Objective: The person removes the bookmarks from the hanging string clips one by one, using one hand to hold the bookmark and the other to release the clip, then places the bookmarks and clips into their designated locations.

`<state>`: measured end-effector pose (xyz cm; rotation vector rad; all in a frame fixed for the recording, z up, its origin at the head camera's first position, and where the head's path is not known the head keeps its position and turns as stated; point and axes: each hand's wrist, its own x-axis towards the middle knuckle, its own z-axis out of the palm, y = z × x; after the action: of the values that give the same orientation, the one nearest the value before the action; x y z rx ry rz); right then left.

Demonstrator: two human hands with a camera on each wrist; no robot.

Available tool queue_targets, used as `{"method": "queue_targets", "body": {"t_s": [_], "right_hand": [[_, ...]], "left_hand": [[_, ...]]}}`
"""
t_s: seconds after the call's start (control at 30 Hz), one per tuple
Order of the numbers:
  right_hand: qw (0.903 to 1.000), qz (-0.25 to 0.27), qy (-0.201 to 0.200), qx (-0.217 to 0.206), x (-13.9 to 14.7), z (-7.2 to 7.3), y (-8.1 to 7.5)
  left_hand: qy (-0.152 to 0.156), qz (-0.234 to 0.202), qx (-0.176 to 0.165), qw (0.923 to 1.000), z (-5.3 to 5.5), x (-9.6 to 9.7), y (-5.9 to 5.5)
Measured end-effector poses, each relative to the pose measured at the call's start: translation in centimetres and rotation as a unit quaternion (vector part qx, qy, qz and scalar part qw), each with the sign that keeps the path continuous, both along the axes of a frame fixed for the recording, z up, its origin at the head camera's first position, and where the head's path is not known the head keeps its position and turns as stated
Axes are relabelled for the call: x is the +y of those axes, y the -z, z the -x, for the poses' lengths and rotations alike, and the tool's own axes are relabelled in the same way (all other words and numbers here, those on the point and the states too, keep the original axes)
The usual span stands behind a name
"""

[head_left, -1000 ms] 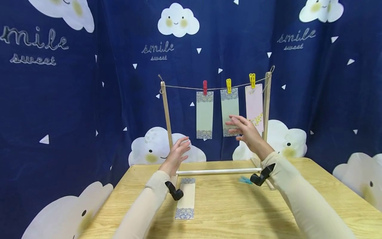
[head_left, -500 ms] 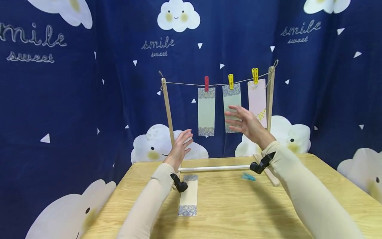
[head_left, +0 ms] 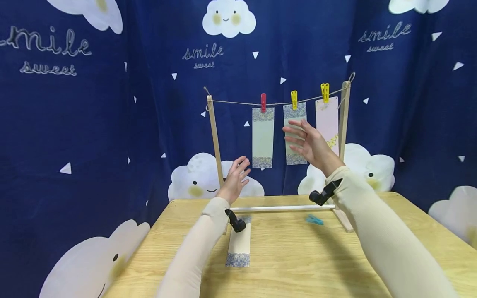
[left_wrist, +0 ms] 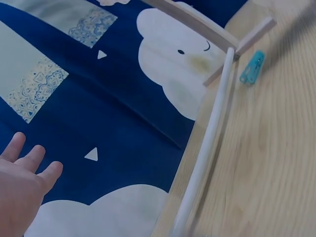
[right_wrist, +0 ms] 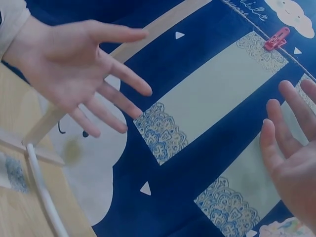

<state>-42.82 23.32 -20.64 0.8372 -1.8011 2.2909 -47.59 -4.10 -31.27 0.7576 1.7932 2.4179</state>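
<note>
Hanging near released left fingers (head_left: 244,165) and right fingers (head_left: 294,131), pale green cards (head_left: 263,136) show lacy blue ends (head_left: 262,162).

- Left sleeve (head_left: 197,248): long, plain cream fabric, creased near the wrist.
- Right sleeve (head_left: 376,227): same cream cloth, bunched near the wrist.
- Left wrist camera (head_left: 235,222): black, bent, with a rounded end.
- Right wrist camera (head_left: 325,192): likewise black and bent.
- Left hand (head_left: 234,180), right hand (head_left: 313,145): bare.

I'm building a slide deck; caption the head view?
Left grip and right grip, both empty, near three cards pegged on a string; a fourth card and blue clothespin lie on the table.
</note>
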Motion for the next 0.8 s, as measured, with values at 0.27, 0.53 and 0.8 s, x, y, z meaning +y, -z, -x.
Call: {"method": "queue_targets", "body": {"t_s": [0.27, 0.53, 0.8], "right_hand": [[0.9993, 0.031, 0.02, -0.007, -1.0, 0.4, -0.9], [0.9994, 0.02, 0.026, -0.005, -2.4, 0.9, -2.0], [0.9987, 0.031, 0.038, -0.012, -3.0, 1.5, -2.7]], "left_hand": [[0.003, -0.022, -0.007, 0.9997, 1.4, 1.2, 0.3], [0.018, -0.04, -0.021, 0.9988, 2.1, 1.7, 1.0], [-0.003, -0.065, -0.02, 0.9977, 2.8, 2.9, 1.2]]}}
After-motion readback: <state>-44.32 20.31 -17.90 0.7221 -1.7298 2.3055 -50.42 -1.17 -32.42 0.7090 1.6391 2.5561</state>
